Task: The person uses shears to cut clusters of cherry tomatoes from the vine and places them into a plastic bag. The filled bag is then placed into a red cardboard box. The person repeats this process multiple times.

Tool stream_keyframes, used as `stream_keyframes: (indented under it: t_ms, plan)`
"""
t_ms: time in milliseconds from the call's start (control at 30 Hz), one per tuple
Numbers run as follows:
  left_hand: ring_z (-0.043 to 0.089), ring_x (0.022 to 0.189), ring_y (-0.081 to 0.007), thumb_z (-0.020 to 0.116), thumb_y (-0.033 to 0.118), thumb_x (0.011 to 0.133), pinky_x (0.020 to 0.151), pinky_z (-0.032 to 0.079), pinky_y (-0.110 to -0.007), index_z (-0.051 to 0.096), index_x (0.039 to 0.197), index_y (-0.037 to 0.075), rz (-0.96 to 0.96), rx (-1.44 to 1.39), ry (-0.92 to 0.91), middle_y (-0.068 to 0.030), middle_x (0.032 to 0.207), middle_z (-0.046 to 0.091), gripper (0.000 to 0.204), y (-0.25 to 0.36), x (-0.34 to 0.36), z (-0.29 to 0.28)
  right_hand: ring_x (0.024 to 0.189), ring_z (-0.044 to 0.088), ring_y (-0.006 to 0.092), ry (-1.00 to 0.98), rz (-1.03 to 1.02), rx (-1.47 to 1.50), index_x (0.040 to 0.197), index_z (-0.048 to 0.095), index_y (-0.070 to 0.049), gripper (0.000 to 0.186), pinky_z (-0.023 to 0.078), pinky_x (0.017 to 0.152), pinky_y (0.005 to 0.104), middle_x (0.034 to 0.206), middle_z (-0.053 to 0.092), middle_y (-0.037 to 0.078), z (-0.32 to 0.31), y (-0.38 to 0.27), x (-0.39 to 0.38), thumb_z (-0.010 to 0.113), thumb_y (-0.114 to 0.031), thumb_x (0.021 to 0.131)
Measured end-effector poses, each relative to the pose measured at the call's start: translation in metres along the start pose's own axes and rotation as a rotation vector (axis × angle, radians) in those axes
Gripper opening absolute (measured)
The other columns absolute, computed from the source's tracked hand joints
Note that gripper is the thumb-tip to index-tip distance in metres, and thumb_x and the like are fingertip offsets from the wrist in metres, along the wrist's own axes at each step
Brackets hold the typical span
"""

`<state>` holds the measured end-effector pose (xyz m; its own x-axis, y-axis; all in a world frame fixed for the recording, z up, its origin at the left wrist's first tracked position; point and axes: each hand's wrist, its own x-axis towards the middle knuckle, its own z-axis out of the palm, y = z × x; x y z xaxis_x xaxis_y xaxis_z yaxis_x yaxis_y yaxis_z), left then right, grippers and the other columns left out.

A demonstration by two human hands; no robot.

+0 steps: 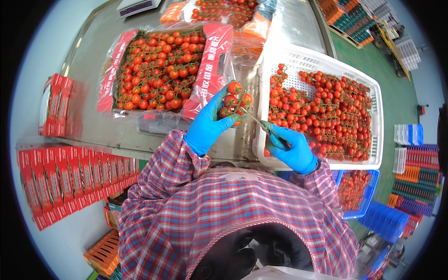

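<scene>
My left hand (208, 122), in a blue glove, is closed around a small bunch of cherry tomatoes on the vine (232, 100). In my right hand (293, 148), also blue-gloved, is a pair of slim scissors (256, 119), their pointed tip touching or close to the bunch's stem. The fingers partly hide the handles. Left of my hands, a red-and-white carton (212, 65) lined with clear film is full of cherry tomatoes (158, 70). A white perforated crate (322, 59) on the right holds many more tomato bunches (333, 112), with part of its floor showing.
Beneath everything is a metal table (98, 46). At its far end stand another filled carton (255, 29) and a scale (137, 6). Folded red cartons (56, 105) sit at the left edge, with a row of more (74, 175) below. A blue crate of tomatoes (368, 205) is lower right.
</scene>
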<state>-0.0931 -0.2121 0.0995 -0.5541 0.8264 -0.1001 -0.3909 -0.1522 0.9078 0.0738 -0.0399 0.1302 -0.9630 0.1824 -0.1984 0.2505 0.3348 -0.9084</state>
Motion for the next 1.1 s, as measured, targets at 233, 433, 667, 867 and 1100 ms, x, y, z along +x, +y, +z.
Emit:
stream_keyframes:
  t_ms: [233,433,667,867,1100]
  plan:
    - [0.053,0.111,-0.0213,0.057,0.002,0.085,0.086,0.048,-0.031,0.020,0.143,0.006,-0.091,0.045,-0.141,-0.0105,0.128,0.046,0.069,-0.004,0.024,0.018,0.068,0.048,0.0032,0.254,0.020,0.106,0.124,0.054,-0.006,0.051,0.045,0.067,0.0204,0.077,0.057,0.000,0.005,0.027,-0.023,0.063,0.000,0.074]
    - [0.055,0.110,-0.0306,0.049,0.015,0.092,0.082,0.049,-0.034,0.025,0.141,0.006,-0.172,-0.244,-0.255,-0.0164,0.128,0.048,0.055,-0.025,0.041,0.017,0.080,0.053,0.0060,0.532,0.134,0.290,0.126,0.052,-0.005,0.051,0.045,0.068,0.0199,0.096,0.059,0.001,-0.027,0.046,-0.008,0.067,-0.003,0.077]
    - [0.048,0.111,-0.0194,0.042,0.023,0.097,0.089,0.042,-0.031,0.011,0.144,0.009,-0.093,-0.243,-0.122,-0.0074,0.125,0.041,0.058,-0.029,0.030,0.024,0.124,0.038,0.0290,0.408,-0.200,0.111,0.139,0.033,-0.009,0.066,0.034,0.101,0.0397,0.136,0.036,0.017,0.002,0.025,0.040,0.064,-0.021,0.082]
    - [0.047,0.119,-0.0197,0.050,0.022,0.093,0.098,0.037,-0.032,0.040,0.135,0.007,0.083,0.275,-0.287,-0.0105,0.130,0.049,0.046,0.008,-0.010,-0.047,0.077,0.055,0.0099,0.191,-0.049,0.658,0.136,0.034,-0.004,0.054,0.044,0.065,0.0205,0.110,0.053,0.008,0.050,-0.003,0.085,0.054,-0.011,0.087]
    - [0.055,0.101,-0.0302,0.055,0.017,0.084,0.087,0.044,-0.040,0.059,0.110,0.006,0.390,1.645,0.358,-0.0131,0.110,0.059,0.029,0.050,0.039,-0.170,0.064,0.050,0.0088,0.099,-0.153,0.673,0.123,0.048,-0.003,0.037,0.040,0.057,0.0206,0.095,0.056,0.005,0.046,-0.058,0.145,0.052,-0.010,0.088]
